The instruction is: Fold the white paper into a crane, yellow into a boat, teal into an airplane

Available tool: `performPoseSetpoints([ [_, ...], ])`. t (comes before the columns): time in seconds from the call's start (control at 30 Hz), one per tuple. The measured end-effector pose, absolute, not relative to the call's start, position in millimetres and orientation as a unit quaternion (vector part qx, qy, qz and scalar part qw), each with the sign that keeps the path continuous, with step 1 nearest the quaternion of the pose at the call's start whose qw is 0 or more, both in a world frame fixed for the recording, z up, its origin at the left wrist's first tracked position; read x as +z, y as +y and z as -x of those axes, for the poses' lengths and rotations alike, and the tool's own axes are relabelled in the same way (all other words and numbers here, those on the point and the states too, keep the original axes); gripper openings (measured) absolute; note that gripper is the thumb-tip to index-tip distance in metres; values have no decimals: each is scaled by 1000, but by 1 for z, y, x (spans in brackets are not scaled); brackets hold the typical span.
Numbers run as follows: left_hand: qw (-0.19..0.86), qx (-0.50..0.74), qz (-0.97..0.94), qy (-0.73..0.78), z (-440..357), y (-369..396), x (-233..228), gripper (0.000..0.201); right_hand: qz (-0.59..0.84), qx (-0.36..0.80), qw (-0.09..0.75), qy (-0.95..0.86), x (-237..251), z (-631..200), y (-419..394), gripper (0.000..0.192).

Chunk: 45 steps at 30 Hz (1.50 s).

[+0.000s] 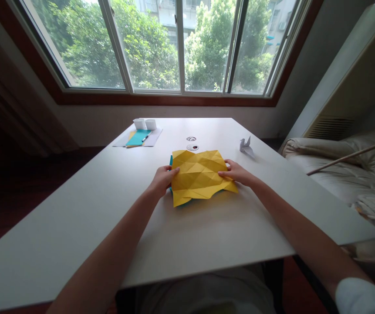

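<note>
A creased sheet of yellow paper (200,174) is held up a little over the white table, with fold lines running across it. Behind it, teal paper (170,160) peeks out along the left and lower edges. My left hand (165,178) pinches the left edge, thumb on the front face. On the opposite edge my right hand (236,172) grips the sheet in the same way, fingers behind it. The undersides of both hands' grips are hidden by the paper.
A folded white paper bird (246,146) stands at the table's right. Two round cut-outs (192,148) lie beyond the sheet. At back left are white cups (150,124), teal paper (138,138) and a pen (146,137). A sofa (321,161) borders the white table (92,218).
</note>
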<state>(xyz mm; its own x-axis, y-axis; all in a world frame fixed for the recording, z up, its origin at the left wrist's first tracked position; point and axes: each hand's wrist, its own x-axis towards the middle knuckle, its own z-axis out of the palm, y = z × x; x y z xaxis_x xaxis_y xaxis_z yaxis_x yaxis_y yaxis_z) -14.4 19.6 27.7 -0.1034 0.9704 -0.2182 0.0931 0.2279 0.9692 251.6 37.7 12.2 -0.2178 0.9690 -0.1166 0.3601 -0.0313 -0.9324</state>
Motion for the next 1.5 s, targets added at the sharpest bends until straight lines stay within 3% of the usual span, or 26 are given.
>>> performPoseSetpoints([
  [0.07,444,437,-475,621,18,20,26,44,593,372,303,-647,14,-248,36,82],
  [0.13,330,407,-539,659,20,19,26,56,622,269,267,-685,16,-243,33,83],
  [0.23,112,292,-648,694,17,12,30,64,625,162,187,-741,20,-236,32,54],
  [0.33,-31,201,-745,635,11,5,35,57,617,121,138,-765,21,-231,34,30],
  [0.4,-26,148,-825,545,9,2,38,48,614,120,129,-769,20,-230,36,32],
  [0.47,50,104,-883,455,8,1,39,43,609,121,115,-775,19,-230,36,39],
  [0.6,135,62,-899,412,6,-4,37,50,615,120,61,-777,21,-231,32,52],
  [0.73,97,32,-889,447,-1,-13,37,70,639,93,38,-762,24,-230,31,64],
  [0.83,61,26,-882,466,-9,-19,36,78,650,66,47,-755,24,-228,32,62],
  [1.0,21,40,-868,494,-21,-27,32,72,668,35,42,-742,24,-224,32,52],
  [1.13,12,49,-873,485,-25,-29,31,60,670,37,36,-741,28,-225,35,56],
  [1.27,16,45,-877,479,-26,-29,32,53,673,113,111,-722,31,-233,55,62],
  [1.4,13,35,-874,485,-26,-30,33,50,609,221,188,-738,32,-240,85,38],
  [1.5,9,27,-869,494,-27,-31,33,46,576,285,221,-734,29,-241,102,31],
])
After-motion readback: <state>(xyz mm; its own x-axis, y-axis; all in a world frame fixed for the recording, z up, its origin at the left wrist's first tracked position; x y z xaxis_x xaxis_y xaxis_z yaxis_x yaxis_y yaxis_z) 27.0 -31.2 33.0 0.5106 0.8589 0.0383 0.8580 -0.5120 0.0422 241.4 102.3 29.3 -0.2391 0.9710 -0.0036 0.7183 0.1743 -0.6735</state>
